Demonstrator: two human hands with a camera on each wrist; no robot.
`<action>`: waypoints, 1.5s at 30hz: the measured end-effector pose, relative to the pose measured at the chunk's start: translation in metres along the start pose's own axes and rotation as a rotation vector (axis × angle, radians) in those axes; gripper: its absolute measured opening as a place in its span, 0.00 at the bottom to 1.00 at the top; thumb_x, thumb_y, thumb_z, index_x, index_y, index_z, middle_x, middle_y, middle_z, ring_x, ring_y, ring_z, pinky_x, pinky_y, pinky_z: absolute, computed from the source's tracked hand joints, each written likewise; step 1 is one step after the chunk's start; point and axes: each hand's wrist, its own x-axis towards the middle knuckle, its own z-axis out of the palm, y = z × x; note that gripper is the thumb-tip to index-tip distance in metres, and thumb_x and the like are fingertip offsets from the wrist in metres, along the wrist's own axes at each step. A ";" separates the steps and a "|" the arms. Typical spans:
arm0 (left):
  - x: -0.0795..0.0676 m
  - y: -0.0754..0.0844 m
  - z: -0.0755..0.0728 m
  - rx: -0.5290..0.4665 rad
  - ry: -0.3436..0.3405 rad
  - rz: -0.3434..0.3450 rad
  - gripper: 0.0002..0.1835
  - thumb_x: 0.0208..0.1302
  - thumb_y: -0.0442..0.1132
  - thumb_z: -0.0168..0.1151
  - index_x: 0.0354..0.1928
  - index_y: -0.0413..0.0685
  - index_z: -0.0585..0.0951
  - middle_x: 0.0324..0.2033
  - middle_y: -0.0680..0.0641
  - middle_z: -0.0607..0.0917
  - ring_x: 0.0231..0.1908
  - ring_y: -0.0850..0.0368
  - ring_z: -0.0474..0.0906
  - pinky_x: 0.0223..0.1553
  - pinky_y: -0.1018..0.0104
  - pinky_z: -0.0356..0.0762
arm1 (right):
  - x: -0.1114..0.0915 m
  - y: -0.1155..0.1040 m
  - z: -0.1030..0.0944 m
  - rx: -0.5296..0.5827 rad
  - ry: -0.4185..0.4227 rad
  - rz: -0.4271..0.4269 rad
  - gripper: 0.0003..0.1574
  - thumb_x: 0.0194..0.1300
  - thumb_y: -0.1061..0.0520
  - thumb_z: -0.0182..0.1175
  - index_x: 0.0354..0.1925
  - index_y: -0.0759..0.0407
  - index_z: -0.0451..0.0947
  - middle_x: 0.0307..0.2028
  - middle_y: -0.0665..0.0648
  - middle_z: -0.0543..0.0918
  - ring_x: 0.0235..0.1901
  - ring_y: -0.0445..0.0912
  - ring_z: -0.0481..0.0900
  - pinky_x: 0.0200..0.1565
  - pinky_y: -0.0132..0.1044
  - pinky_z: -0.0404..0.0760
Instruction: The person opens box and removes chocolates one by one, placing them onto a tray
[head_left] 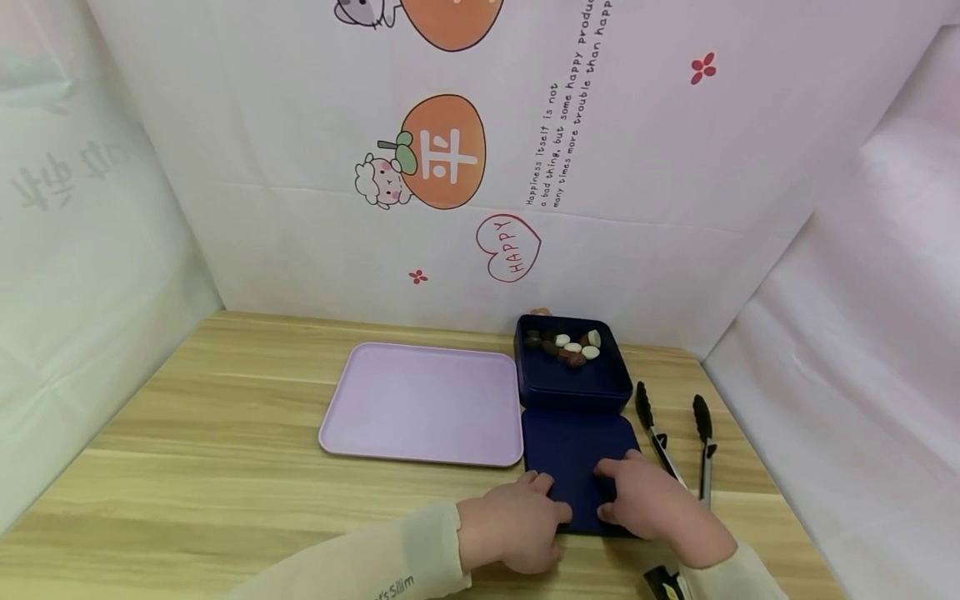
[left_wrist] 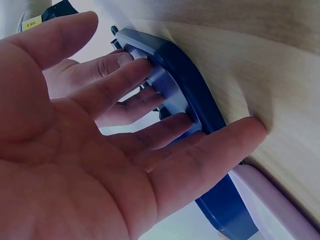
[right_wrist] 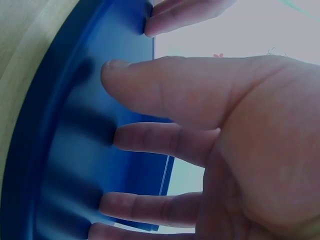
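A dark blue square lid (head_left: 566, 454) lies flat on the table in the head view, its near part between my hands. My left hand (head_left: 522, 523) is at its near left edge, fingers spread and only slightly bent. At the right side, the fingers of my right hand (head_left: 647, 498) touch the lid's surface. In the right wrist view several fingertips meet the blue surface (right_wrist: 75, 115), with the thumb beside them. Directly behind the lid stands a dark blue box (head_left: 570, 398) holding several small dark brown, brown and white chocolates (head_left: 573, 347).
Left of the box and lid lies a lilac tray (head_left: 427, 408). Metal tongs with black tips (head_left: 703, 419) lie spread at the right, partly hidden by my right hand and forearm. A white printed cloth (head_left: 637, 183) hangs behind the wooden table (head_left: 225, 467).
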 end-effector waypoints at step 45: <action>-0.114 -0.164 0.004 -0.090 0.299 -0.420 0.31 0.63 0.50 0.68 0.65 0.43 0.77 0.64 0.25 0.68 0.58 0.18 0.64 0.61 0.29 0.60 | 0.000 -0.001 0.000 0.032 -0.012 0.032 0.30 0.56 0.52 0.75 0.56 0.56 0.80 0.53 0.68 0.75 0.53 0.61 0.76 0.48 0.55 0.80</action>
